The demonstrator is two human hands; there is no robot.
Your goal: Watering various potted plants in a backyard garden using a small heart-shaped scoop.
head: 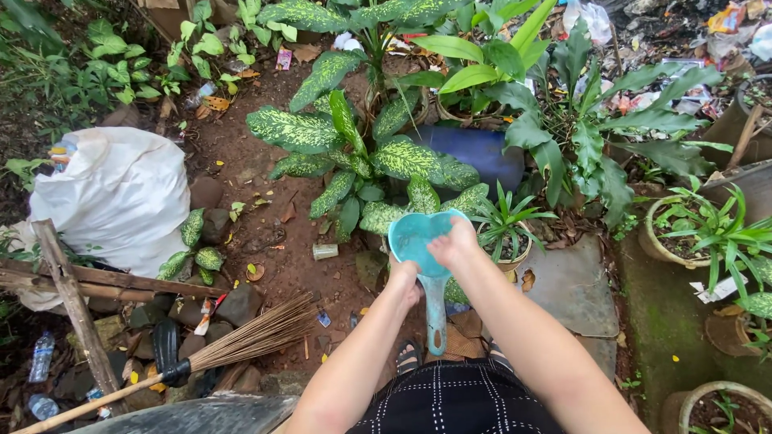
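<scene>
The turquoise plastic scoop (425, 249) hangs handle-down over the spotted-leaf plant (362, 153). The left hand (404, 281) grips its handle; the right hand (453, 241) reaches into the bowl, fingers curled. Whether anything remains inside cannot be told. A broom (233, 345) lies nearby.

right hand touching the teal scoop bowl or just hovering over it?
Touching. The head view shows the right hand resting on the rim of the teal scoop, fingers curled into the bowl with no gap. The left hand grips its handle.
</scene>
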